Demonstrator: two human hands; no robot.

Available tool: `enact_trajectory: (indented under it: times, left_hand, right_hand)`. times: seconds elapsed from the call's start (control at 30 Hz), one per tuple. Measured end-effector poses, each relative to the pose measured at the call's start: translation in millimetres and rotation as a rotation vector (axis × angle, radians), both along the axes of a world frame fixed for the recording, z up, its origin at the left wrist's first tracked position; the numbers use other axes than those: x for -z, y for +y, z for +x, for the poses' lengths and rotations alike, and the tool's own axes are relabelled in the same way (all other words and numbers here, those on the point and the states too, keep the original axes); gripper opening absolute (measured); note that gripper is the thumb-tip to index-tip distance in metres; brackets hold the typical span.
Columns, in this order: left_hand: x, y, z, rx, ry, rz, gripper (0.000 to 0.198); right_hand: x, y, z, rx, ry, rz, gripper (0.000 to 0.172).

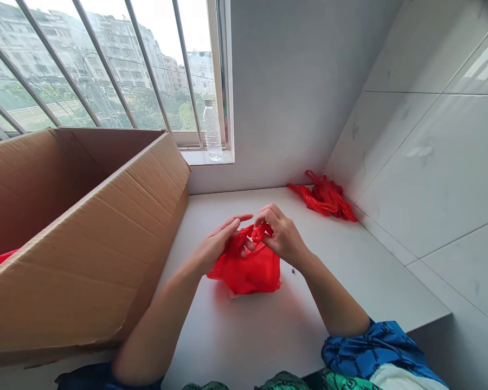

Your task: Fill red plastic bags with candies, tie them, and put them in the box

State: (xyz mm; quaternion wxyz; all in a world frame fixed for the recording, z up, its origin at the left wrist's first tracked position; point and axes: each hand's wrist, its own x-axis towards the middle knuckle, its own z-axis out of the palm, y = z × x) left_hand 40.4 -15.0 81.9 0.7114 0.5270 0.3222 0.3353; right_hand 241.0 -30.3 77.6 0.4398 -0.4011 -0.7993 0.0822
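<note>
Blue patterned sleeve [370, 346] at lower right, forearms reaching out over the bench [244, 346]. Red plastic bag [250, 273] lies flat on the bench between them, its long axis running from the body, nearer the person, to the gathered handles, which point up and away toward the window [106, 65]. Right hand [282, 235] curls clamped on the twisted plastic, holding it clear of the body. Left hand [215, 244] sits just beside, fingers extended against it, grip unclear. Second red bag bundle [323, 197] lies by the tiled wall [423, 162]; cardboard box [85, 244] stands at left.
</note>
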Motion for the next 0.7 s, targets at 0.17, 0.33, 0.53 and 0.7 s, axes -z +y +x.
enact_trajectory:
  times: [0.17,0.33,0.53,0.7]
  left_hand:
    - [-2.3,-8.8,2.4,-0.126,-0.006,0.128,0.041]
    - [-9.3,-14.7,0.9,-0.473,-0.161,0.246,0.027]
    - [20.2,22.5,-17.0,-0.753,-0.305,0.123,0.033]
    - [61.0,40.2,-40.7,-0.850,-0.187,0.107,0.037]
  right_hand:
    - [0.7,-5.5,-0.8,0.005,-0.015,0.257,0.009]
    - [-6.7,-24.6,22.7,-0.091,0.109,0.272,0.006]
    - [19.0,-55.2,53.9,-0.061,0.146,-0.069,0.013]
    - [49.0,-61.2,74.5,-0.122,0.154,-0.513,0.027]
